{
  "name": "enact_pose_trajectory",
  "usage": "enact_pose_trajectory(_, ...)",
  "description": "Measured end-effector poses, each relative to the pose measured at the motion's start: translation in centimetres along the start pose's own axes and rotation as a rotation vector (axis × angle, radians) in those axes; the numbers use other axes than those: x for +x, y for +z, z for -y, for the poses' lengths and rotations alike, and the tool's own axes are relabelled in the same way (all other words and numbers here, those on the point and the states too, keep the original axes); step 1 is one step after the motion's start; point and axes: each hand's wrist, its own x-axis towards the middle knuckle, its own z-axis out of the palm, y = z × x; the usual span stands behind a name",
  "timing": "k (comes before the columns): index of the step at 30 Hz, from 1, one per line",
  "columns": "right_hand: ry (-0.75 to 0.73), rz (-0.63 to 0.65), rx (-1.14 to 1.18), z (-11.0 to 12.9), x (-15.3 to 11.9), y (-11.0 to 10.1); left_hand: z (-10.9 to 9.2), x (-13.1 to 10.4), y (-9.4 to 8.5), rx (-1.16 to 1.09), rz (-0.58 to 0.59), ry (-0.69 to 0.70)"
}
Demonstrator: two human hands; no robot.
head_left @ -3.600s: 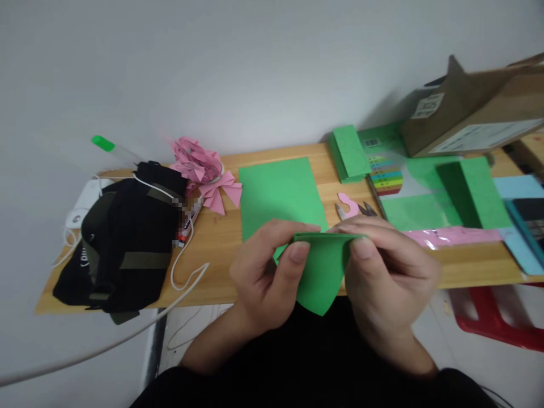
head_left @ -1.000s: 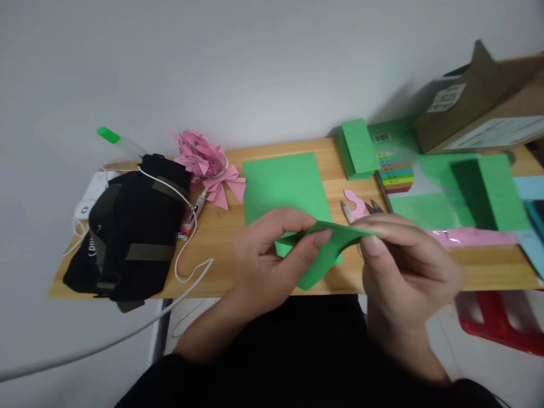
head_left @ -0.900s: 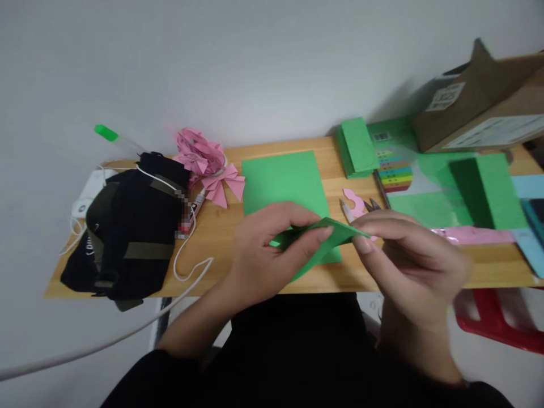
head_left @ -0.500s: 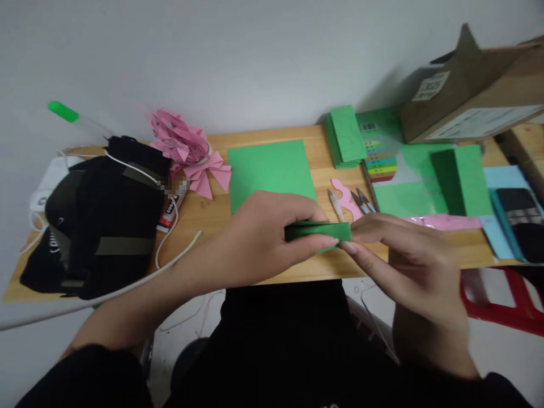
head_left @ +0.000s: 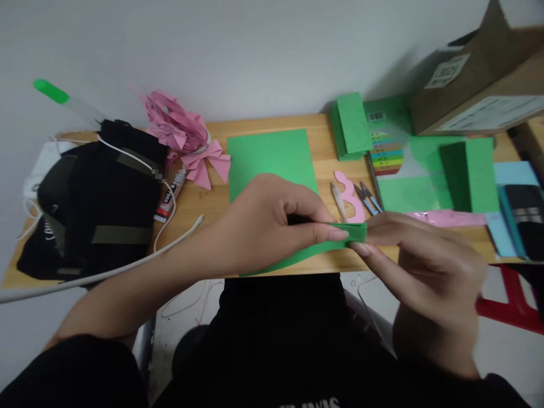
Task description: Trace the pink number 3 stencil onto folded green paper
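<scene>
Both my hands pinch one folded green paper (head_left: 355, 232) above the front edge of the wooden table (head_left: 212, 204). My left hand (head_left: 263, 226) covers most of it, thumb and fingers closed over the fold. My right hand (head_left: 419, 258) grips the paper's right end between thumb and forefinger. A lower flap of the paper shows under my left hand. Behind my hands a flat green sheet (head_left: 270, 156) lies on the table.
Pink paper bows (head_left: 187, 136), a glue tube (head_left: 169, 195) and a black bag (head_left: 97, 198) with a white cable sit at the left. Pink-handled snips (head_left: 351, 192), green paper stacks (head_left: 351, 124), a paper pack (head_left: 425, 175) and a cardboard box (head_left: 480, 85) lie right. A red stool (head_left: 514, 300) stands below.
The green paper went from a hanging flap to a narrow flattened fold. My left hand closed over it and my right hand slid to its right end. The view shifted downward.
</scene>
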Motion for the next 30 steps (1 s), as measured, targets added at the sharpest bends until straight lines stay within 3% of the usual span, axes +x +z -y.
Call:
enact_pose_trajectory(6,-0.003,0.000,-0.017,0.1,-0.1,0.0,-0.3,-0.1,-0.3,-0.017,0.035,-0.023)
enact_pose_trajectory(15,-0.020,0.063,0.001,0.2,0.3,0.1,-0.4,0.0,-0.2,-0.035,0.029,0.123)
enact_pose_trajectory(22,0.033,0.061,0.028,0.1,-0.1,-0.1,-0.5,0.1,0.1,0.008,0.022,0.150)
enact_pose_trajectory(30,0.209,-0.063,0.132,-0.6,-1.9,0.7,1.6,-0.5,-0.6,0.322,0.204,0.045)
